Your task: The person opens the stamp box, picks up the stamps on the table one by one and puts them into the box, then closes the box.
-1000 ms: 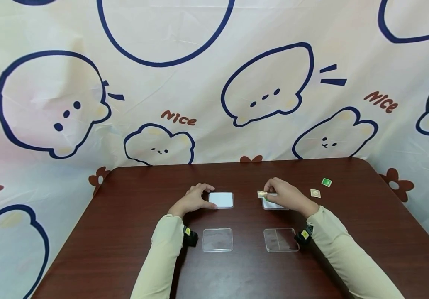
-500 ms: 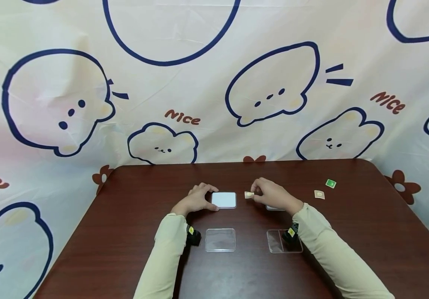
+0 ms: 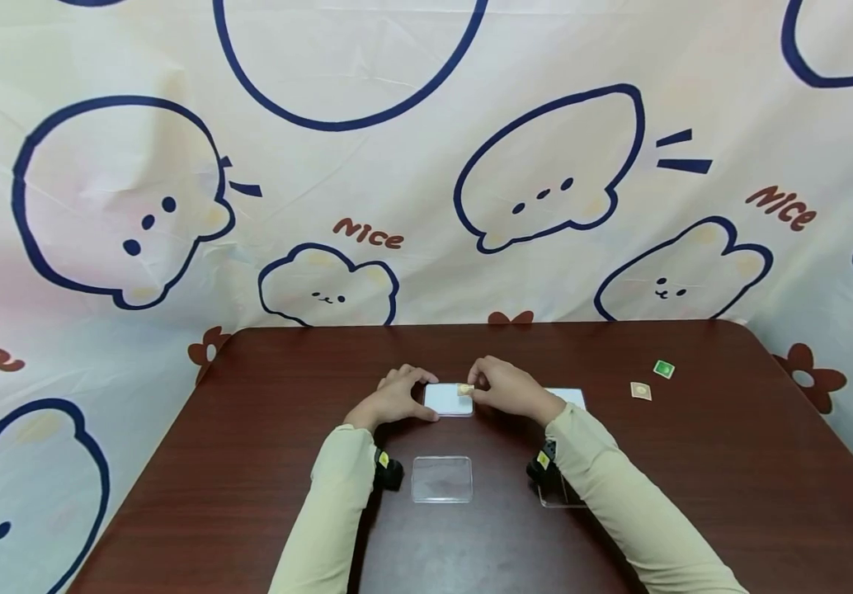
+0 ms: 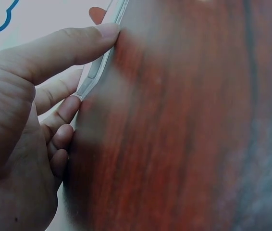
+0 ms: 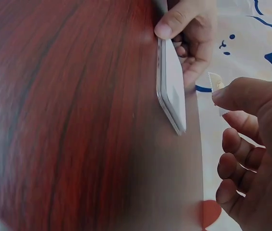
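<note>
My left hand (image 3: 393, 400) grips the left end of a shallow white rectangular case (image 3: 445, 404), thumb on the near edge and fingers on the far edge. In the right wrist view the case (image 5: 174, 91) shows clear plastic sides and a flat white top. My right hand (image 3: 511, 392) pinches a small beige stamp (image 3: 464, 389) between thumb and forefinger, over the case's right end. In the right wrist view this stamp (image 5: 215, 79) has a serrated edge, partly hidden by the thumb. A second white case (image 3: 571, 397) lies behind my right wrist, mostly hidden.
A clear plastic lid (image 3: 442, 478) lies in front of the left case. Another clear lid (image 3: 562, 500) is mostly covered by my right forearm. To the right lie a beige stamp (image 3: 640, 391) and a green stamp (image 3: 664, 369) on the brown table (image 3: 709, 462). A patterned cloth (image 3: 426, 181) hangs behind.
My right hand has carried the beige stamp leftward from the right case to above the left case. My left hand keeps its hold; the right case has come partly back into sight.
</note>
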Tool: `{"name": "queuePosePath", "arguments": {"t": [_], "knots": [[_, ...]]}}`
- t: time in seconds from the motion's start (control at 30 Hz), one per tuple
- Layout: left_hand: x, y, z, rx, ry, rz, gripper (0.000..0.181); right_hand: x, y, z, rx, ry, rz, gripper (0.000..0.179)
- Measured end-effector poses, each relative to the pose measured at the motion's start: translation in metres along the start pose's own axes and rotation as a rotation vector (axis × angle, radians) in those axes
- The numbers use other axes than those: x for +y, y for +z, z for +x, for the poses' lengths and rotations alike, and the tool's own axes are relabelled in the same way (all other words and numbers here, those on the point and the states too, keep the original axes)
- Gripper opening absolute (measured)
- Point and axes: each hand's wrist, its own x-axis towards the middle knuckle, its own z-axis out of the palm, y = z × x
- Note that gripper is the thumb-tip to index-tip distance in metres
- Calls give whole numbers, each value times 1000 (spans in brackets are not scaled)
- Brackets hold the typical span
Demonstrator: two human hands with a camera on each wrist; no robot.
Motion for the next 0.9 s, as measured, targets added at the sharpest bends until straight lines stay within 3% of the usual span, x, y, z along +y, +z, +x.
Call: {"name": "queuePosePath", "arguments": {"t": [0.43, 0.9], "knots": [[-1, 0, 1, -17, 1, 11, 62, -12, 29, 19, -12, 9, -2, 13], [-2, -1, 2, -30, 3, 24, 62, -15, 35, 25, -22, 0, -42, 15]]}}
